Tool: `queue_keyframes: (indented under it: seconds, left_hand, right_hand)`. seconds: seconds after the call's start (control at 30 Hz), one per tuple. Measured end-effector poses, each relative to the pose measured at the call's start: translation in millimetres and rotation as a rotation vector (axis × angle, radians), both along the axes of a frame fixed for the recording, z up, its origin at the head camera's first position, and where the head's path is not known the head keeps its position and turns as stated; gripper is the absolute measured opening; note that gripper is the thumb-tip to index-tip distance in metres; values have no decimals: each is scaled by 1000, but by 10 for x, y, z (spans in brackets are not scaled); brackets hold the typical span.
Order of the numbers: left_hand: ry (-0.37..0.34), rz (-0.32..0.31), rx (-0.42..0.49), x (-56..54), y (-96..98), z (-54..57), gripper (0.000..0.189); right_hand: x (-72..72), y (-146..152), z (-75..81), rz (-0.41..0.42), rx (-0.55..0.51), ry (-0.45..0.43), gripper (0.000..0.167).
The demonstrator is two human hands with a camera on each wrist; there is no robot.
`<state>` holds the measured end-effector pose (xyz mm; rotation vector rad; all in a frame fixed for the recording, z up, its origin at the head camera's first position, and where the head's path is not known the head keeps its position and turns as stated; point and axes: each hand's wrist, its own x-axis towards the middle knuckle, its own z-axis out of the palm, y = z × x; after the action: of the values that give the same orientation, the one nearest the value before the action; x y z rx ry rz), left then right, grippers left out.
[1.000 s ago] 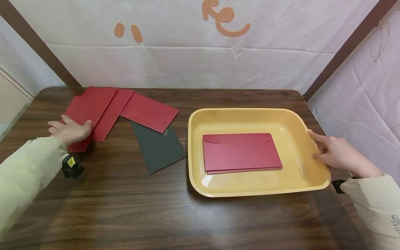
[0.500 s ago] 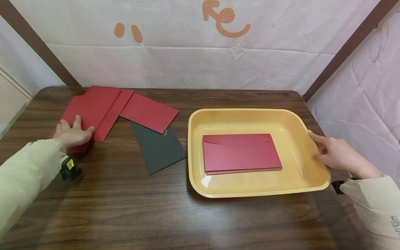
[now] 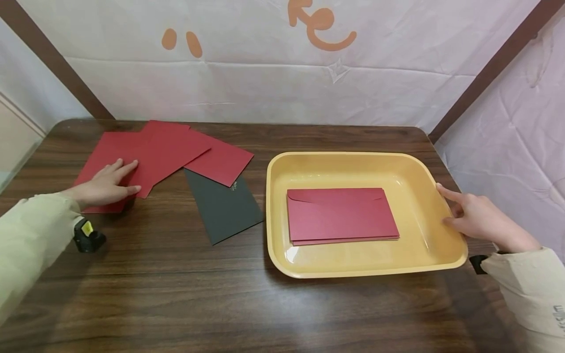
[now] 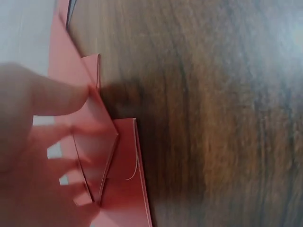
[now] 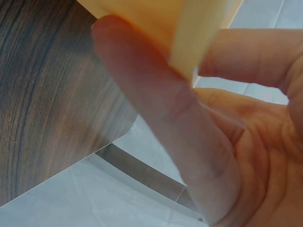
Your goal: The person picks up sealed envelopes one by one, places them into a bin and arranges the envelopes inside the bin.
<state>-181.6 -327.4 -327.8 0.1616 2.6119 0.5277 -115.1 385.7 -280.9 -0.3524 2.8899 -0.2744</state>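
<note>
My left hand [image 3: 103, 187] rests on a red envelope [image 3: 174, 153] at the table's left, its fingers extended over the paper. In the left wrist view the thumb [image 4: 59, 97] lies against the edge of that red envelope [image 4: 94, 118]. More red envelopes overlap beneath and beside it, one [image 3: 225, 164] lying partly over a black-green envelope [image 3: 225, 211]. On the right, my right hand [image 3: 483, 220] pinches the right wall of a yellow tray [image 3: 419, 220], thumb inside it and fingers outside. A small stack of red envelopes [image 3: 342, 215] lies flat in the tray.
The brown wooden table [image 3: 198, 294] carries everything. Its back edge meets a white fabric wall [image 3: 247, 88] with orange shapes. The dark envelope's right corner reaches the tray's left side.
The top red envelope has slid and turned to the right under my left hand, now overlapping the envelope beside it. My right hand and the tray stay put.
</note>
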Motion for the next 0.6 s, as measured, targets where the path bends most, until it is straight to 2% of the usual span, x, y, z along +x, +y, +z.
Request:
queue_keyframes:
  seconds: [0.2,0.6]
  left_hand:
    - [-13,-51,81,-33,3,13,83]
    - [15,-152,191,-75,54,-54,83]
  right_hand:
    - [-1,11,1,4,4,1,74]
    - [-13,0,9,-3,10,-6,74]
